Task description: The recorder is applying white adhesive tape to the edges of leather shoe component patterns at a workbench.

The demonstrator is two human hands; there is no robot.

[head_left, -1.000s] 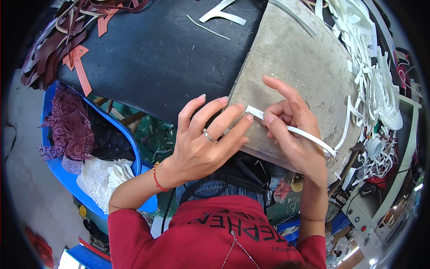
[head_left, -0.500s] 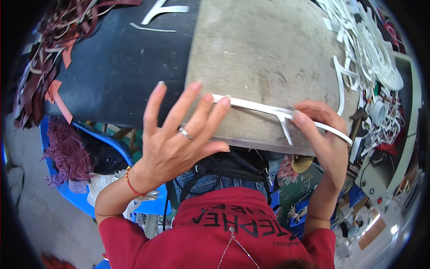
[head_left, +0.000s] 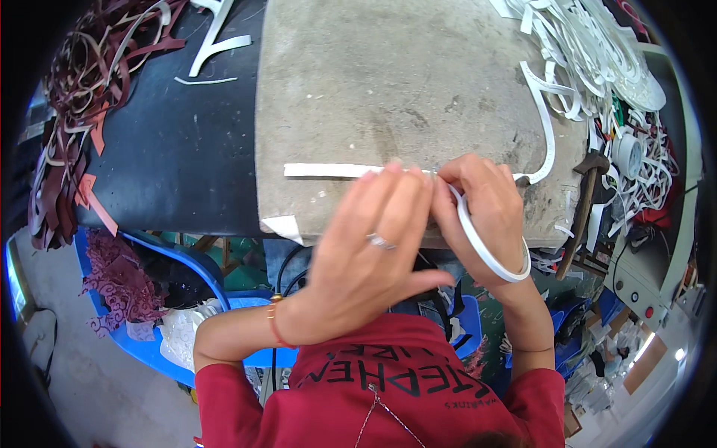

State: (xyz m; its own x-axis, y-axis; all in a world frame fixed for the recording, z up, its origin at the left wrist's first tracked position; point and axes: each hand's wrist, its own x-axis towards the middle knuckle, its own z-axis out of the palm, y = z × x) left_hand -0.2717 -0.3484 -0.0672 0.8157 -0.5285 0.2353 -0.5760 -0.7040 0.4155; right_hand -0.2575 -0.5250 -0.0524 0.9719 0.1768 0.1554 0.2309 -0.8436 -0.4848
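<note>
A narrow white strip point(head_left: 321, 171) lies along the front part of the grey-beige work board point(head_left: 373, 82). My left hand point(head_left: 373, 243) is laid over it with fingers stretched out together, its fingertips on the strip and slightly blurred. Just to the right, my right hand point(head_left: 482, 213) pinches the strip between thumb and fingers. From that pinch a white length point(head_left: 478, 243) curves back over the hand to the wrist. A small white piece point(head_left: 284, 228) sits at the board's front edge, left of my left hand.
A forked white strip point(head_left: 549, 134) lies right of my hands, before a heap of white strips point(head_left: 597, 60). A hammer point(head_left: 582, 209) rests at the right edge. Maroon strips point(head_left: 97, 82) pile up at far left beside a black mat point(head_left: 172, 149). A blue chair point(head_left: 175, 257) stands below.
The view has shifted, with the board farther left. My left hand has slid right along the strip, close to my right hand. The loose length now loops back over my right wrist.
</note>
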